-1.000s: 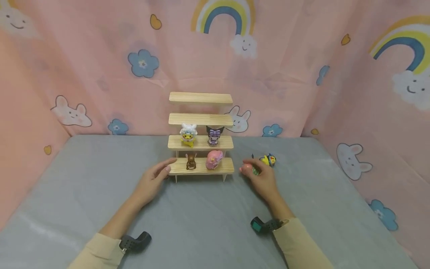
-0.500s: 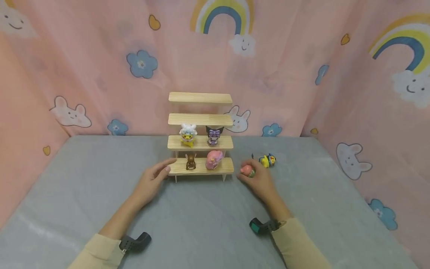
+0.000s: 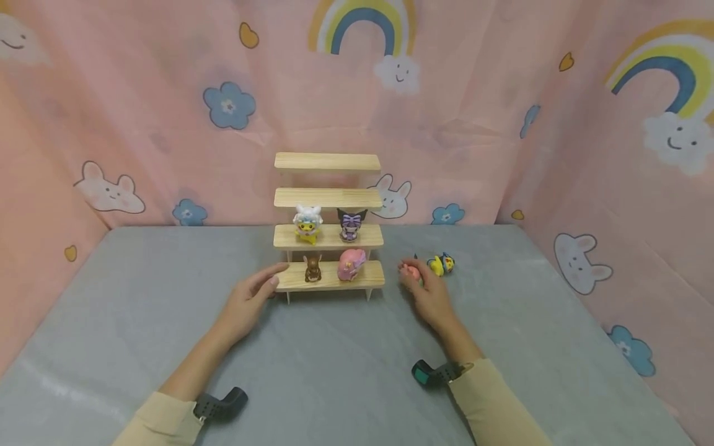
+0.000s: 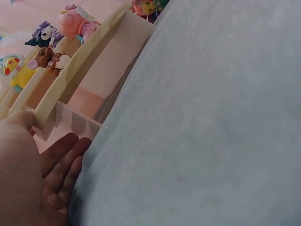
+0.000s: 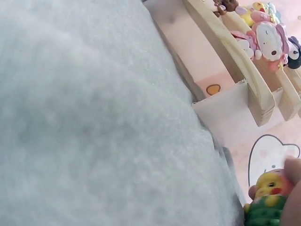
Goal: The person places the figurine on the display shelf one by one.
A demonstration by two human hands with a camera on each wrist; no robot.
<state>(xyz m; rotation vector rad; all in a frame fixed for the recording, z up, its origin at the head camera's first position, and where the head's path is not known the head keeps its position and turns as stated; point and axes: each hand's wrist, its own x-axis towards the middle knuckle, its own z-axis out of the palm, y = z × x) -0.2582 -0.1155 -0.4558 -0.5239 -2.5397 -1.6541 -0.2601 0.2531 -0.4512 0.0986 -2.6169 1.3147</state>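
In the head view, a wooden tiered display shelf (image 3: 330,280) stands at the back of the table. My left hand (image 3: 245,306) holds its lowest tier at the left end, the thumb (image 4: 21,120) at the board's corner and the other fingers lower, beside the clear leg. To the right of the shelf, my right hand (image 3: 434,303) grips a small figurine (image 5: 270,188) with a yellow face, pink top and green body. The hand partly hides it. Behind that hand a yellow and blue figurine (image 3: 442,264) lies on its side.
On the lowest tier sit a brown figurine (image 3: 313,269) and a pink one (image 3: 351,265). The tier above bears a white-hooded yellow figurine (image 3: 307,224) and a purple and black one (image 3: 351,225). Grey cloth (image 3: 329,371) covers the table; a pink printed curtain (image 3: 446,93) hangs behind.
My right hand has turned the pink and green figurine between its fingers, and less of it shows now. My left hand stays at the shelf. The head view has shifted slightly.
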